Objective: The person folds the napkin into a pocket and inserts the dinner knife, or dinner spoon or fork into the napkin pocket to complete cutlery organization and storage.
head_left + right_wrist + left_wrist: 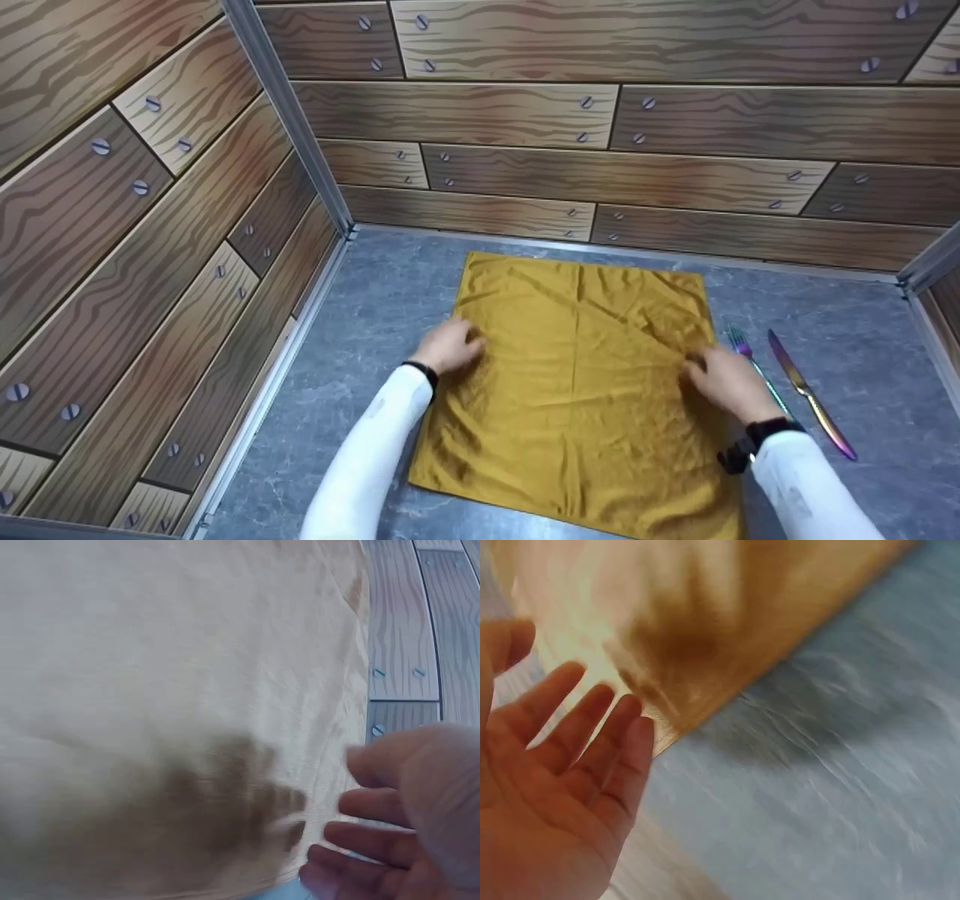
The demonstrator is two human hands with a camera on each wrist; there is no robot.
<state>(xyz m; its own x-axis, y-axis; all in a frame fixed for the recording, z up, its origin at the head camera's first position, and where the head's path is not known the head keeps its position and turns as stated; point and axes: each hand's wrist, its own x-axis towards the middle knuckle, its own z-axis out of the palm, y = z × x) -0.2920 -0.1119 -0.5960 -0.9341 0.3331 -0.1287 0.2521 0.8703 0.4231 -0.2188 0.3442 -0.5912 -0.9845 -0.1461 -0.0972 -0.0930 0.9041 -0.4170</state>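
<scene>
A mustard-yellow cloth (540,375) lies spread on the grey marbled surface, creased here and there, with a vertical fold line down its middle. Over its left edge is my left hand (450,346); in the left wrist view its fingers (626,735) are spread and loosely bent, holding nothing. My right hand (729,381) hovers at the cloth's right edge, and the right wrist view shows its fingers (375,844) apart with nothing between them. Both hands cast shadows on the cloth. Whether any fingertip touches the fabric, I cannot tell.
To the right of the cloth lie a rainbow-coloured fork (741,343), partly hidden by my right hand and wrist, and a table knife (804,390). Wood-patterned panels (480,112) wall the grey surface (330,420) at the back and left.
</scene>
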